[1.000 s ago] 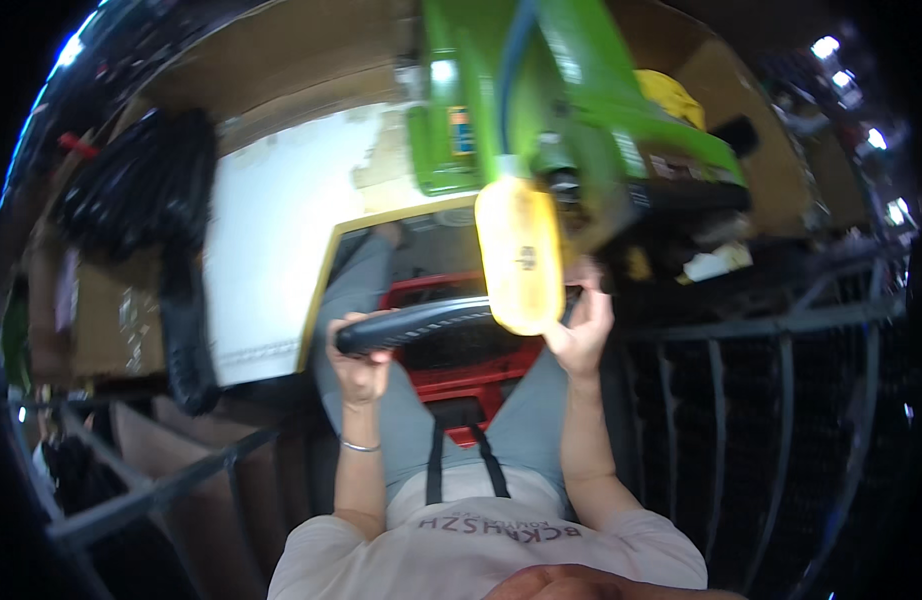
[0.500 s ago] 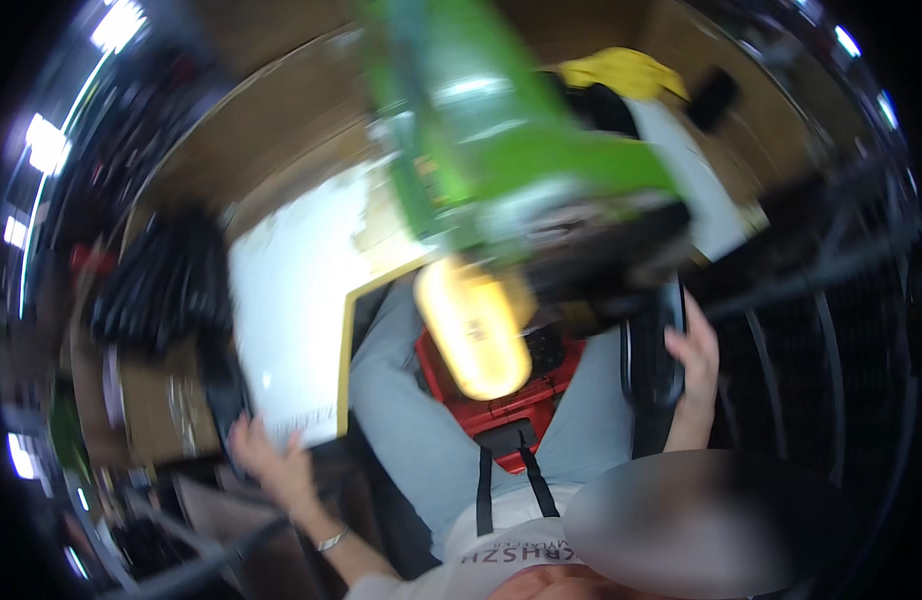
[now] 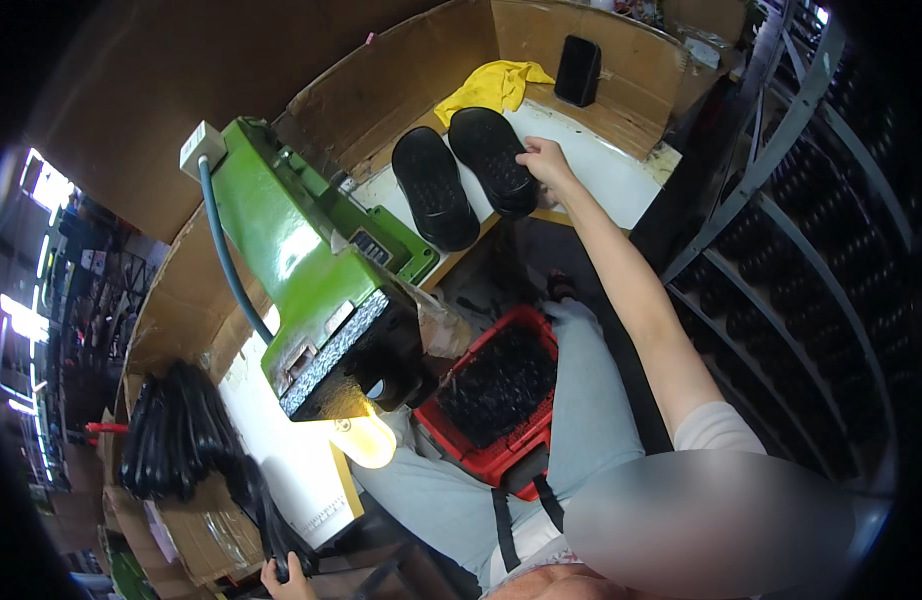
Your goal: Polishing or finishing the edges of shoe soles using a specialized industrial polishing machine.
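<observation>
**Hands on soles at both ends of the bench**

The right hand (image 3: pixel 543 160) reaches far across the white bench (image 3: pixel 621 170), fingers curled on the edge of a black sole (image 3: pixel 493 160). A second sole (image 3: pixel 433 186) lies just beside it, flat, tread up. Behind them sit a yellow cloth (image 3: pixel 493 84) and a dark block (image 3: pixel 578 70). The left hand (image 3: pixel 286 578), low at the frame's edge, closes on the end of a black stack (image 3: pixel 181 440). Between the arms stands the green machine (image 3: pixel 301 280), with a red basket (image 3: pixel 501 400) on the lap.

Dim shop, lamp (image 3: pixel 366 440) glare under green machine (image 3: pixel 301 270), heavy fisheye bend & dark rim, sharp.
</observation>
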Motion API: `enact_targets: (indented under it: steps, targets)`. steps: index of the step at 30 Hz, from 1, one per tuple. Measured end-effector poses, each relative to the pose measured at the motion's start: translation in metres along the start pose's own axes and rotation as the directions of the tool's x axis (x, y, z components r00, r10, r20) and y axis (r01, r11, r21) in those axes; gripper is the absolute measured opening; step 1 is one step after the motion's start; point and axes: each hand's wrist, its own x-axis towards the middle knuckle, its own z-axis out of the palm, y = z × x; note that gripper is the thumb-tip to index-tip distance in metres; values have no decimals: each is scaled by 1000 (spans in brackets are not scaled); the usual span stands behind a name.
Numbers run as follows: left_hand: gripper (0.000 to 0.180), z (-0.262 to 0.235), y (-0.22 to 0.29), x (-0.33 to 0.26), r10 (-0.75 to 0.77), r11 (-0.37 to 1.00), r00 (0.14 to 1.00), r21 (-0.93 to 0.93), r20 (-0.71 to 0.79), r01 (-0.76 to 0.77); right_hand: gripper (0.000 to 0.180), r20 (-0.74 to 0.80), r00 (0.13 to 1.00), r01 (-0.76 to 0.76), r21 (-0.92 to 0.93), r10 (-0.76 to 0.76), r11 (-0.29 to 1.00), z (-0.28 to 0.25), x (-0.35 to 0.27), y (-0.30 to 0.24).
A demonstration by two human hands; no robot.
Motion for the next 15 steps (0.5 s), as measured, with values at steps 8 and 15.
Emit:
enact_targets:
  steps: [8,15]
  targets:
    - [32,27,170,-59,101,716,874,-644,476,268,55,435,891,-83,440,-131,894,7,-235,21]
    - [28,90,279,-70,581,492,724,-869,371,50,95,282,921,26,644,-269,764,-11,-288,-2]
